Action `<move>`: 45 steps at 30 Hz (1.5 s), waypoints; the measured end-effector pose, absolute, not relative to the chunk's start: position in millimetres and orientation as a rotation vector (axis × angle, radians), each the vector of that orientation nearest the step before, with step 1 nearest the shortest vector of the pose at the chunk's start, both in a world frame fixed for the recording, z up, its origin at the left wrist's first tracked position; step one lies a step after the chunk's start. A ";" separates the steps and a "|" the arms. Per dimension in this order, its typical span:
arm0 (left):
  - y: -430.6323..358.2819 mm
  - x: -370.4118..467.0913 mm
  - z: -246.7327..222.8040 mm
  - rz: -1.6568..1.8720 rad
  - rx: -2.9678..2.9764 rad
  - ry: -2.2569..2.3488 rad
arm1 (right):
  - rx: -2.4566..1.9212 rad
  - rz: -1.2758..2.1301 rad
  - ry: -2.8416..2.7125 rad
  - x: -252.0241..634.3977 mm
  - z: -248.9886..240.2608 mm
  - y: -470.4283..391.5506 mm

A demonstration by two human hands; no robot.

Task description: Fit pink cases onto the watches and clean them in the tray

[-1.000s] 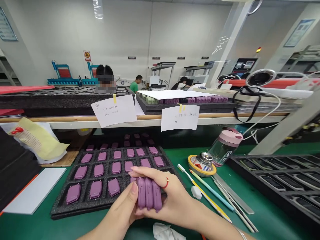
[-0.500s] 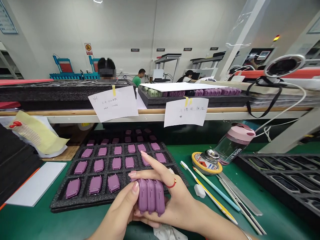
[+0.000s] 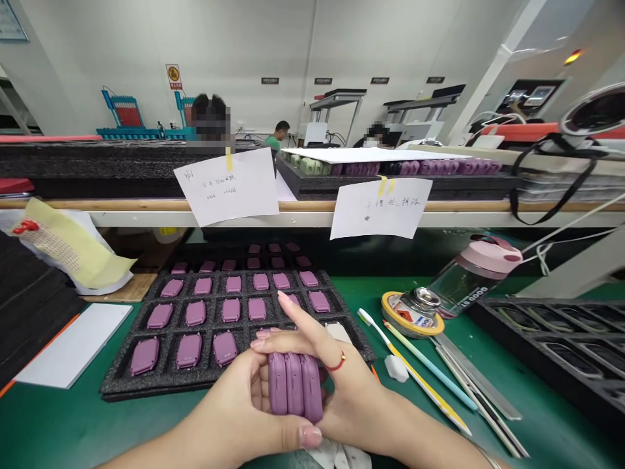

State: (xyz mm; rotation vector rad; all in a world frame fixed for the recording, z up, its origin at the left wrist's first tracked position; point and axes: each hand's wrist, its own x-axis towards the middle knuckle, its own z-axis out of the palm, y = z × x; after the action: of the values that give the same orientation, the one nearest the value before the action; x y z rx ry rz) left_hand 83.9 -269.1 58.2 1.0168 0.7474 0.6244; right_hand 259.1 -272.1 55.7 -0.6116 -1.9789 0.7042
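Observation:
Three purple watch cases (image 3: 294,385) stand side by side, pressed together between my two hands at the bottom centre. My left hand (image 3: 254,407) wraps their left side, its thumb lying along their lower edge. Around their right side and top curls my right hand (image 3: 336,371), its index finger pointing up and a red string on it. Behind the hands is a black foam tray (image 3: 166,385) with rows of purple cases in its compartments. A crumpled white cloth (image 3: 336,454) lies partly hidden below my hands.
Right of the tray lie a toothbrush (image 3: 415,371), metal strips (image 3: 481,397), a yellow-rimmed tape roll (image 3: 398,319) and a pink-lided bottle (image 3: 481,273). Another black tray (image 3: 517,339) is at far right. A shelf edge (image 3: 303,218) with hanging papers crosses above. People sit beyond.
My left thumb has moved from the top left of the cases down to their lower edge. The cases stay in my hands. The view has shifted slightly.

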 end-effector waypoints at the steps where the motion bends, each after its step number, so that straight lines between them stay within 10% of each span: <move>1: -268.9 84.0 56.8 0.618 1.024 0.745 | -0.597 0.706 -1.973 259.1 56.1 -271.9; 25: -269.3 84.7 69.8 0.727 1.330 0.886 | -0.651 0.486 -2.195 264.0 61.8 -283.1; 37: -271.8 79.6 72.0 1.055 2.006 0.695 | -0.861 1.574 -1.530 262.5 58.9 -274.7; 45: -272.0 75.1 62.9 0.960 1.786 0.806 | -0.771 1.232 -1.541 249.6 54.9 -283.3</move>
State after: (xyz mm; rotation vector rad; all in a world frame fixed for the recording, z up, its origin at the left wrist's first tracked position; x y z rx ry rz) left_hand 75.1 -272.0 62.9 1.7859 0.8059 0.9600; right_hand 249.6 -283.3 54.9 -0.7710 -1.5410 1.2322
